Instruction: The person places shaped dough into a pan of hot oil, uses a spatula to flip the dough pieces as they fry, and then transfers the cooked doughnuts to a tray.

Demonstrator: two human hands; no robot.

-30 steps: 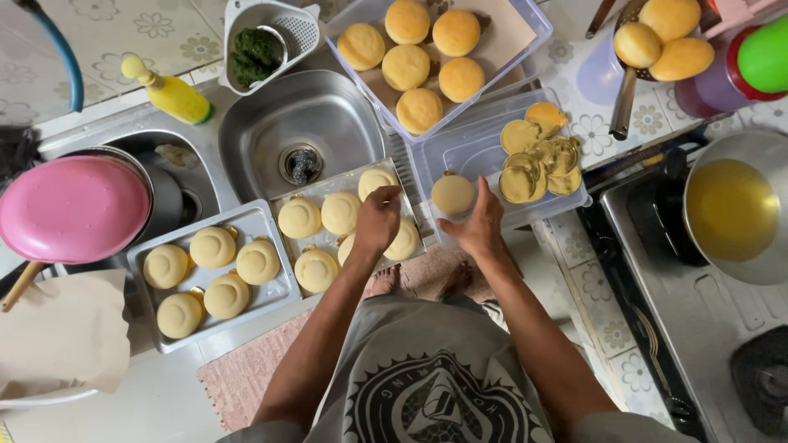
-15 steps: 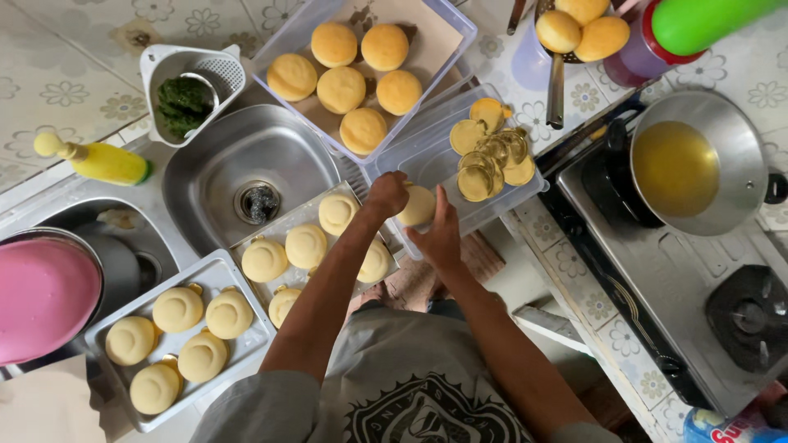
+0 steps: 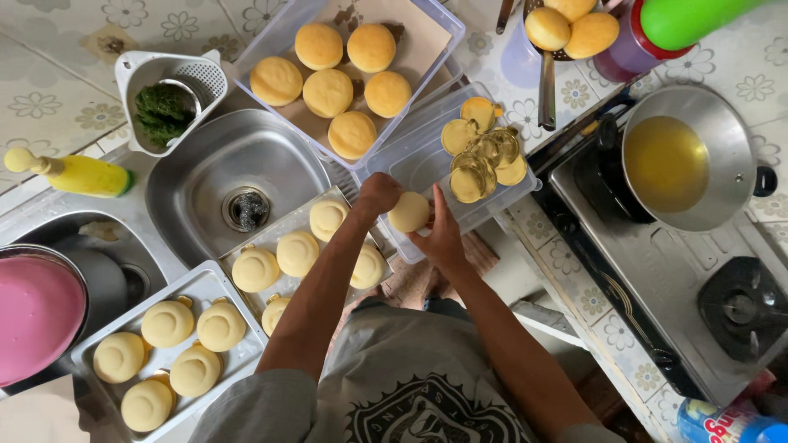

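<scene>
Two hands meet over one pale raw dough bun, which sits between them above the near edge of the clear plastic container. The left hand is curled in a narrow grip against the bun's 9 o'clock side; the right hand cups it from 5 o'clock, fingers closed around it. Inside the container, at 1 o'clock from the bun, lie small yellow paper squares. At 8 o'clock stands a metal tray of more raw buns, bridging the corner of the steel sink. At 11 o'clock a larger clear box holds golden fried buns. At 3 o'clock a pan of hot oil sits on the gas stove.

Soft dough could dent or stretch if the grip squeezes too tightly. A loose hold could let it drop past the tabletop edge to the floor. The tray, resting partly over the sink, looks liable to tip if nudged by a forearm.
</scene>
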